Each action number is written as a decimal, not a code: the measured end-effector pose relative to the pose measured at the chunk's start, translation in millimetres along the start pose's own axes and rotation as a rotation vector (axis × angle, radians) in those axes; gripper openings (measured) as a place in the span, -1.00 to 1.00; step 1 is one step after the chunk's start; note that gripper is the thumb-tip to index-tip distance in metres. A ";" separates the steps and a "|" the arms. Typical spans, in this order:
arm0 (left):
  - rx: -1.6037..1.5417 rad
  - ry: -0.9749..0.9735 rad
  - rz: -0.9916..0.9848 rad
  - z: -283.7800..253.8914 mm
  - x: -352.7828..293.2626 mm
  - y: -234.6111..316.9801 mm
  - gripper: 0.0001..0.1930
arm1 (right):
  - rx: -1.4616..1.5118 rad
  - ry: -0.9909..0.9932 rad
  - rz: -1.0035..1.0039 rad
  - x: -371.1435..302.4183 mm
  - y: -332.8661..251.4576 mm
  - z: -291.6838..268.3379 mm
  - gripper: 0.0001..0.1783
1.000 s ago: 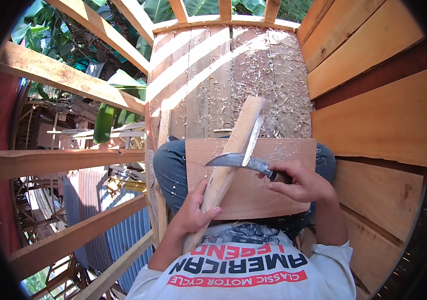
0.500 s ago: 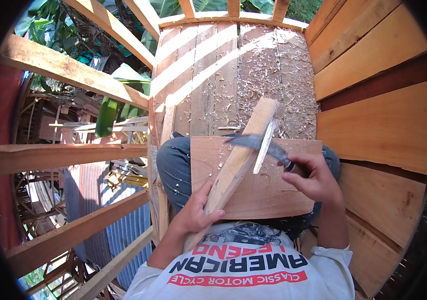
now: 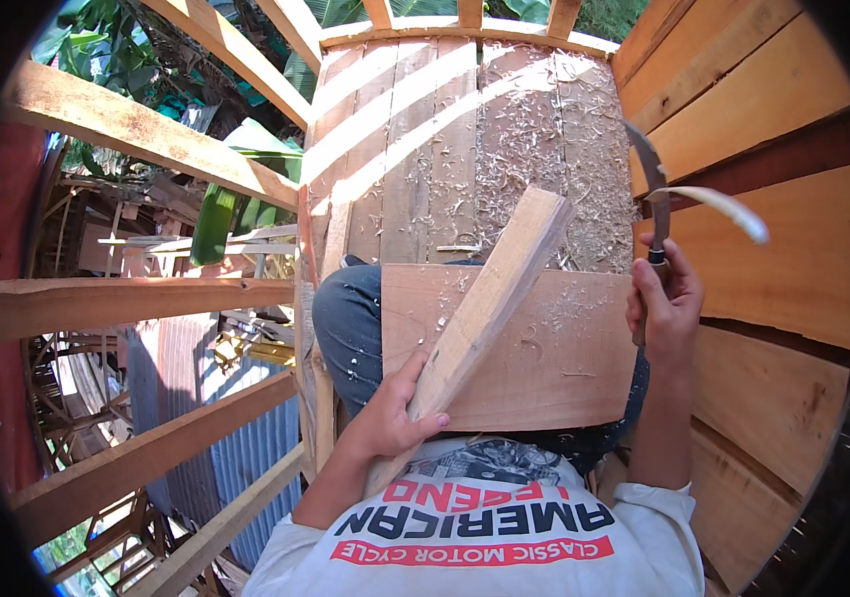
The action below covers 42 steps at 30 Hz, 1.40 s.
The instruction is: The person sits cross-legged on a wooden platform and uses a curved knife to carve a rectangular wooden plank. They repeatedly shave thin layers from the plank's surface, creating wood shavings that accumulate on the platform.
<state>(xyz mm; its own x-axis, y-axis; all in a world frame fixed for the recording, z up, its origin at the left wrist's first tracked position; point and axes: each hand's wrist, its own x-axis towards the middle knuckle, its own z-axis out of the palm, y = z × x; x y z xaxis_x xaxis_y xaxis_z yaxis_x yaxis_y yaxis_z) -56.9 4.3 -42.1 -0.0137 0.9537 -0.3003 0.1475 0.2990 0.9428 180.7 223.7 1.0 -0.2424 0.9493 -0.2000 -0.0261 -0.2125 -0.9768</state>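
left hand: low, fingers clasped | right hand: raised, fisted

Left hand grips plank; right hand lifts knife.

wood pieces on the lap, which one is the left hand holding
The narrow wooden stick, gripped near its lower end by the left hand. It lies slanted across the wide flat board, which rests on the lap with no hand gripping it.

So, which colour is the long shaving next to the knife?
Pale cream, seen in the head view: the shaving curls beside the knife.
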 end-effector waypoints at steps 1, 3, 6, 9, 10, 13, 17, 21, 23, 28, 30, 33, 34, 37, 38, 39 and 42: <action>0.004 0.008 0.017 -2.0 2.0 0.3 -0.20 | -0.073 -0.099 0.029 -1.9 -1.3 -1.5 -0.71; -0.028 0.026 0.020 -0.7 2.7 4.6 -0.20 | -0.219 -0.295 0.086 -11.6 -2.1 -7.4 -0.71; -0.046 -0.005 -0.026 -1.6 0.7 1.7 -0.20 | -0.125 -0.306 0.122 -13.8 -0.1 -14.1 -0.70; -0.100 0.026 -0.046 1.6 4.5 4.2 -0.16 | -0.017 -0.264 0.159 -16.2 4.5 -18.7 -0.73; -0.117 0.051 -0.050 1.0 4.9 8.1 -0.14 | 0.019 -0.270 0.181 -19.7 8.3 -15.9 -0.74; -0.401 -0.032 -0.178 -4.4 2.2 -0.2 -0.19 | 0.059 -0.341 0.234 -31.0 24.2 -4.5 -0.79; -0.579 -0.120 -0.149 -8.4 5.6 4.9 -0.25 | -0.070 -0.369 0.214 -43.1 34.8 6.8 -0.86; -0.655 -0.263 -0.127 -13.7 4.5 -0.9 -0.36 | -0.180 -0.373 0.115 -51.0 53.8 13.6 -0.78; -0.719 -0.302 -0.149 -10.0 5.2 -1.8 -0.37 | -0.145 -0.381 0.138 -55.6 57.8 17.5 -0.76; -0.951 -0.362 -0.182 3.5 20.2 4.7 -0.40 | -0.129 -0.241 0.000 -69.2 61.5 24.3 -0.67; -1.059 -0.395 -0.200 7.8 30.6 2.7 -0.40 | -0.189 -0.243 -0.089 -69.4 70.5 21.9 -0.64; -1.135 -0.426 -0.224 16.5 39.6 0.7 -0.41 | -0.248 -0.271 -0.074 -71.1 60.6 25.9 -0.62; -1.130 -0.435 -0.231 19.1 42.6 2.0 -0.41 | -0.285 -0.279 -0.095 -70.6 58.4 24.6 -0.63; -1.143 -0.443 -0.241 19.8 44.1 5.1 -0.41 | -0.402 -0.298 -0.135 -66.8 51.6 22.3 -0.65; -1.153 -0.443 -0.243 19.6 43.9 5.4 -0.42 | -0.445 -0.300 -0.136 -65.3 48.2 22.3 -0.66; -1.150 -0.445 -0.250 20.7 44.7 4.7 -0.41 | -0.488 -0.302 -0.136 -63.7 46.2 22.4 -0.66; -1.113 -0.436 -0.259 22.7 44.9 1.8 -0.40 | -0.642 -0.295 -0.232 -58.4 45.9 24.6 -0.64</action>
<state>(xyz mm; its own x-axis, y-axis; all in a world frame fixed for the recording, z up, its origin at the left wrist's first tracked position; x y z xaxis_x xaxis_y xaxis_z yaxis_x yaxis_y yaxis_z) -34.8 46.9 -57.2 0.4467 0.8357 -0.3193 -0.7399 0.5458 0.3934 169.8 152.9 -30.2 -0.5526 0.8323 -0.0425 0.4413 0.2489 -0.8621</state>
